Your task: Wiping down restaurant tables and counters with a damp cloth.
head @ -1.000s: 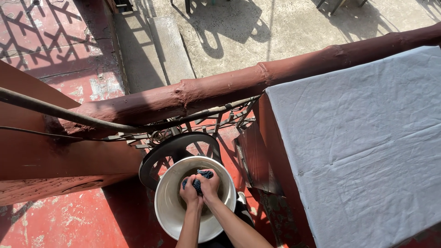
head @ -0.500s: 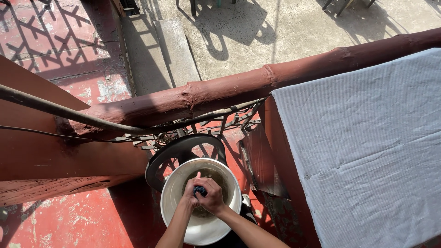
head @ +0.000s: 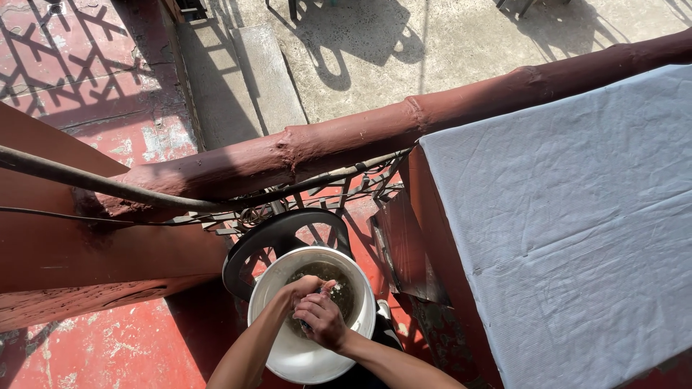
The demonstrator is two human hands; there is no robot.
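Note:
A white bucket (head: pixel 268 295) stands on the red floor below me, with dark water inside. Both my hands are over its middle. My left hand (head: pixel 301 288) and my right hand (head: pixel 322 322) are pressed together, shut around a small wet blue cloth (head: pixel 321 291) of which only a sliver shows between the fingers. My forearms come up from the bottom edge of the view.
A black plastic chair (head: pixel 277 232) stands right behind the bucket. A thick red railing (head: pixel 360 137) with iron scrollwork crosses the view. A white sheet (head: pixel 577 216) hangs over the railing at right. A dark pipe (head: pixel 86 180) runs along the left.
My hands have closed tighter around the blue cloth, which now shows less. The view has shifted so the bucket sits slightly more to the right.

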